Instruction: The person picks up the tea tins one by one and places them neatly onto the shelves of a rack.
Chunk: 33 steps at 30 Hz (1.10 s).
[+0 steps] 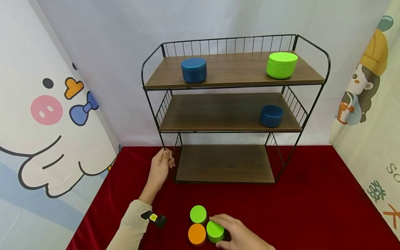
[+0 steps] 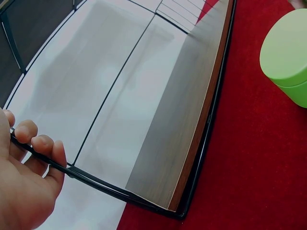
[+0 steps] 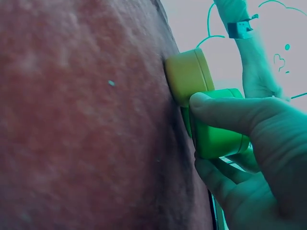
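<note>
My left hand point(image 1: 160, 164) grips the black metal post at the lower left of a three-tier rack with brown boards point(image 1: 225, 165). In the left wrist view its fingers point(image 2: 43, 143) curl round the thin black frame point(image 2: 100, 186). At the front, my right hand point(image 1: 240, 235) has thumb and fingers on either side of a round lidded green tin point(image 1: 215, 232). The right wrist view shows this green tin point(image 3: 220, 136) between thumb and fingers, close by the red cloth. Beside it stand an orange tin point(image 1: 197, 234) and a second green tin point(image 1: 198, 214).
On the rack's top board are a blue tin point(image 1: 193, 70) at left and a larger green tin point(image 1: 282, 65) at right. Another blue tin point(image 1: 271, 116) sits at the middle board's right. Red cloth point(image 1: 312, 201) covers the table, with printed curtains point(image 1: 93, 132) at the sides.
</note>
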{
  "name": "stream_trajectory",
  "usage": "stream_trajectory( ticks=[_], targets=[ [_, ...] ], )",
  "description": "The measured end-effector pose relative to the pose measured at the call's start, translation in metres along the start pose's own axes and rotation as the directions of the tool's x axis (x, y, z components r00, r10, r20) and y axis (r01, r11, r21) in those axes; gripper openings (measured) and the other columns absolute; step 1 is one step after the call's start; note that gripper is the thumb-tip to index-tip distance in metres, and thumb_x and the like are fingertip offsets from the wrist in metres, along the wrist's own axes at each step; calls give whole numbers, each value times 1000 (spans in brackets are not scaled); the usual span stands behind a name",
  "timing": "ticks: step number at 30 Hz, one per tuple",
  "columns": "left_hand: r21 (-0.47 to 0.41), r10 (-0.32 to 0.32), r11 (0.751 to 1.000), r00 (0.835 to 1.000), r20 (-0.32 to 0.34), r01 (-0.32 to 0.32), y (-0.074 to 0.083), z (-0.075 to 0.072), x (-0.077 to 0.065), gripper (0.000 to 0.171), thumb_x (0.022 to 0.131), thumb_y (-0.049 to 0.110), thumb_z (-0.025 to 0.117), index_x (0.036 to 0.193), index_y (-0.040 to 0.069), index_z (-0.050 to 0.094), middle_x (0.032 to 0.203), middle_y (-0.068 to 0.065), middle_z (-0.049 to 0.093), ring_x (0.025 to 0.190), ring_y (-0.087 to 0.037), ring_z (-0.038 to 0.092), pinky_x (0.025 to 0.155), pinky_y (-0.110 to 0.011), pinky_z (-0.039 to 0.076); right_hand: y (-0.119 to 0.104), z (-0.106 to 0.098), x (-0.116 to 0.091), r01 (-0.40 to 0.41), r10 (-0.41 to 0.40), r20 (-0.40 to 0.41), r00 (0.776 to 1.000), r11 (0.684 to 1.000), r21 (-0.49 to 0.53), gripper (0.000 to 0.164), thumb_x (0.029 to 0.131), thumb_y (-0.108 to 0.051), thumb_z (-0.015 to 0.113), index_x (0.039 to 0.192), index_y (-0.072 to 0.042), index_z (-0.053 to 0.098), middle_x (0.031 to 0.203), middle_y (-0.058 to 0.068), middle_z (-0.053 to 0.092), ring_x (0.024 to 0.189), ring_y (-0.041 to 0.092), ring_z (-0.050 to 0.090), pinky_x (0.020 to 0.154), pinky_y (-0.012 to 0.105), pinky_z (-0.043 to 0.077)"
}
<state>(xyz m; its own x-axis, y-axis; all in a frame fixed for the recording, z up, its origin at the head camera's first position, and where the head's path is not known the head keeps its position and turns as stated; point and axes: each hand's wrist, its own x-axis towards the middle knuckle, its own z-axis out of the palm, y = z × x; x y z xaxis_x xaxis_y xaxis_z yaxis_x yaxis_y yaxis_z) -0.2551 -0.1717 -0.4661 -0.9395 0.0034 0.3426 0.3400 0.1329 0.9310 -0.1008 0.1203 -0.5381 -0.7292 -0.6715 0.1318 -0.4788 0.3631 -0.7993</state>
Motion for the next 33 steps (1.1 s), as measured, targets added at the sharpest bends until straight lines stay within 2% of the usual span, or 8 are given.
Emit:
stream_trajectory(
  ticks=[9,16,21,26,33],
  targets=[
    [5,-1,1000,1000,2,1,0,1,0,38,113,19,35,87,-8,43,66,-8,40,63,-13,44,68,-31,50,-3,-14,9,-11,8,-66,998,999,-50,61,90,-12,81,144,-4,54,140,5,58,119,12,60,100,24,54],
    [4,-2,1000,1000,7,2,0,1,1,37,113,18,35,88,-8,43,66,-8,40,63,-13,45,68,-30,50,-9,-27,23,14,-29,-118,993,992,-122,66,86,-9,84,145,-3,54,141,12,59,121,20,63,103,30,54],
    [7,1,1000,1000,5,-1,1,1,0,37,113,17,35,88,-8,43,67,-8,40,63,-13,45,68,-30,50,-12,-34,29,40,-66,-152,986,985,-165,65,86,-9,85,144,-4,55,141,11,59,122,24,63,103,32,54],
    [12,-4,1000,1000,1,3,1,1,0,38,113,20,35,88,-8,43,67,-10,39,63,-13,45,68,-28,50,-16,-42,37,67,-97,-169,981,982,-177,65,86,-7,84,144,-2,55,141,12,59,121,26,64,101,33,55],
    [13,0,1000,1000,-2,0,1,0,0,38,113,19,34,87,-8,43,67,-11,40,63,-13,44,67,-31,50,-29,-55,51,87,-121,-171,978,977,-193,67,86,-8,85,145,-3,54,141,14,58,120,26,65,99,33,56]
  ],
)
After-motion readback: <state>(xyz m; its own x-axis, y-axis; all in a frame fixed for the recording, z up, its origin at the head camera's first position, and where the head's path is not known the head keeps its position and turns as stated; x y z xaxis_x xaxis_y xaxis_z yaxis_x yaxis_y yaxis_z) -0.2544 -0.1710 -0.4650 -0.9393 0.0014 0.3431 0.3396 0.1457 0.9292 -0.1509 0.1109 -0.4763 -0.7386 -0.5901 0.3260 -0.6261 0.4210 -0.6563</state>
